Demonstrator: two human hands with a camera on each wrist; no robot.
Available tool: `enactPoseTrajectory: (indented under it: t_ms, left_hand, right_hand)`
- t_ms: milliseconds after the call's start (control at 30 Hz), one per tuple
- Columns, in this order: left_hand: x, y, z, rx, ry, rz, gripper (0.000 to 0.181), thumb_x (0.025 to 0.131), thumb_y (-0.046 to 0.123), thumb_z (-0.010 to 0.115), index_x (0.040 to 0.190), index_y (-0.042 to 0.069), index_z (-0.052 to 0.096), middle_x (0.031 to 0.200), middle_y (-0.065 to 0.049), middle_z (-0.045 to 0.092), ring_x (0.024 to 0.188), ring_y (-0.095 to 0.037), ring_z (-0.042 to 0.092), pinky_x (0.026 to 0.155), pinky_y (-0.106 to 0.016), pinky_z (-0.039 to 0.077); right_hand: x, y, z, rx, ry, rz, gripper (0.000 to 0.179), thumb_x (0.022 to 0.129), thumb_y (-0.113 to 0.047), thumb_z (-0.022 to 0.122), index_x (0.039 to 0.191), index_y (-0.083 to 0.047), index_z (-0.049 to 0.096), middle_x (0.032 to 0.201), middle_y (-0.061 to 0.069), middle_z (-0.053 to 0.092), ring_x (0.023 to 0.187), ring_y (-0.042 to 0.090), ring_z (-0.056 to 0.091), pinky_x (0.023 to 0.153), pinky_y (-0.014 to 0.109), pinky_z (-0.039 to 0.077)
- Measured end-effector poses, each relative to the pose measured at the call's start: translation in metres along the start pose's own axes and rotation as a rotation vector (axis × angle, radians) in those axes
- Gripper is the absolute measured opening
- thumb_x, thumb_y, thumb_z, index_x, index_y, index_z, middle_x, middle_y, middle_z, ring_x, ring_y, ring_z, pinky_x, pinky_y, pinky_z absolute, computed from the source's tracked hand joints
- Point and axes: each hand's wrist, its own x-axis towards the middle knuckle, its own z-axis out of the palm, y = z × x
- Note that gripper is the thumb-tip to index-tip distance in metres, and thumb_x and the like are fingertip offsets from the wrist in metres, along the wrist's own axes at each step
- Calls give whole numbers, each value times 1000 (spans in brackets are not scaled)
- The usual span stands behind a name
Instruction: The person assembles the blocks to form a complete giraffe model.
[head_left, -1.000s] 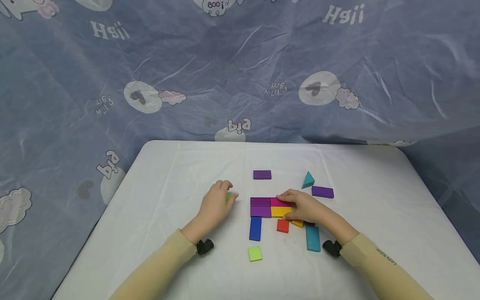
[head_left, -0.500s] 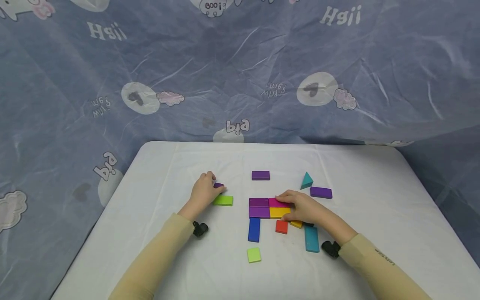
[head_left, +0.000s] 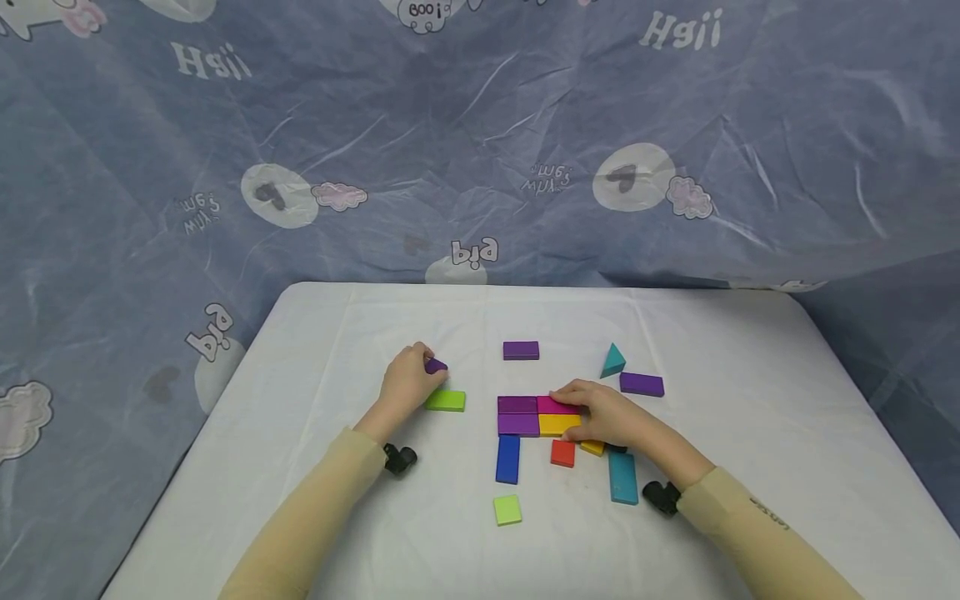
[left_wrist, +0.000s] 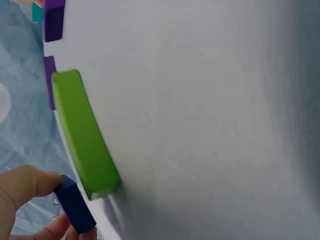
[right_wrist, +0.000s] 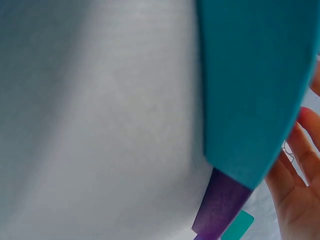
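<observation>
My left hand (head_left: 407, 382) pinches a small purple block (head_left: 435, 366) between thumb and fingers; in the left wrist view this block (left_wrist: 75, 204) looks dark blue. Just in front of that hand lies a long green block (head_left: 447, 402). My right hand (head_left: 609, 414) spans a magenta block (head_left: 553, 406) and a yellow block (head_left: 557, 425), fingertips at the far edge and thumb at the near one. Two purple blocks (head_left: 517, 425) sit flush to their left. Part of an orange-yellow block (head_left: 592, 448) shows under the right hand, which hides the rest.
A blue block (head_left: 507, 460), a red square (head_left: 563, 453), a teal block (head_left: 623, 478) and a lime square (head_left: 507, 510) lie nearer the person. Farther back are a purple block (head_left: 521, 351), a teal triangle (head_left: 613, 361) and another purple block (head_left: 642, 384). White cloth covers the table (head_left: 360, 533).
My left hand has moved left and back from over the green block, uncovering it, and now pinches the purple block behind it, tilting it slightly. The right hand has stayed in place.
</observation>
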Motion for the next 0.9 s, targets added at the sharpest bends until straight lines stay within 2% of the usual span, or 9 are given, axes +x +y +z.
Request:
enactPoseTrajectory:
  t_ms: [167,367,567,700,800,900]
  left_hand:
    - [-18,9,-5,-6,14,169,35,86,20,75,115,4,65,106,-12,66,92,-24,64,81,-38,55]
    - [-48,16,-4,-56,-35,356,33,83,14,78,114,5,68,105,-9,66,88,-17,63,78,-30,56]
    - [-76,9,2,-69,-192,518,32,84,14,78,114,6,69,107,-4,67,94,-14,65,83,-26,57]
    - [-90,2,8,-59,-305,558,32,83,17,79,113,8,69,107,-2,69,93,-12,65,83,-23,56]
    - [-98,-1,10,-65,-381,550,36,81,19,82,113,10,67,108,0,68,94,-9,64,85,-22,55]
    - [-103,-2,11,-49,-424,543,43,76,21,85,112,10,64,106,3,64,92,-7,60,85,-21,53]
  right_hand:
    - [-1,1,-1,-3,-1,2,61,83,-25,80,137,-7,58,133,9,60,122,30,55,103,49,48]
    - [0,2,-1,-7,1,-1,61,83,-26,80,137,-8,59,133,9,60,123,31,55,104,49,47]
    - [0,1,0,-3,1,8,61,83,-26,79,138,-8,58,134,9,60,123,30,55,104,49,47]
    - [1,1,-1,-9,-1,19,62,83,-26,80,138,-9,58,134,9,60,123,30,55,104,49,48]
    - [1,1,-1,-11,-5,19,62,83,-26,80,138,-9,58,134,9,60,123,31,55,103,50,48]
    - [1,1,0,-10,-5,17,62,83,-26,80,138,-9,58,133,9,60,123,30,55,104,49,48]
